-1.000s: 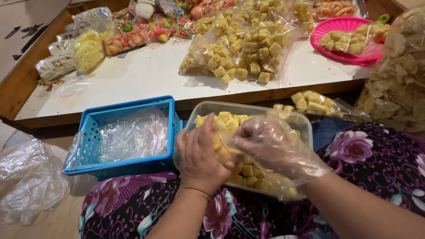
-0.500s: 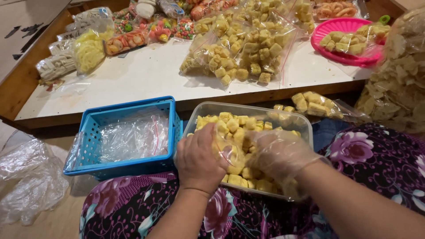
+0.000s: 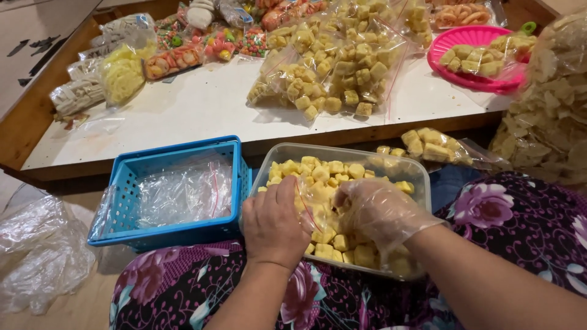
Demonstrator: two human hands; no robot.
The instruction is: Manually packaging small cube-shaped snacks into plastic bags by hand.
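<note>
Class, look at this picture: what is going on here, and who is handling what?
A seated person works over a clear plastic tub of yellow snack cubes on their lap. The bare left hand holds a small clear bag at the tub, while the right hand, in a thin plastic glove, is in the cubes beside it. A blue basket of empty clear bags sits alongside. Filled bags of cubes lie on the white table.

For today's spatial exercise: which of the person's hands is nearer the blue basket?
Left. The bare left hand sits at the clear tub's near-left edge, just beside the blue basket. The gloved right hand is farther right, over the yellow cubes.
</note>
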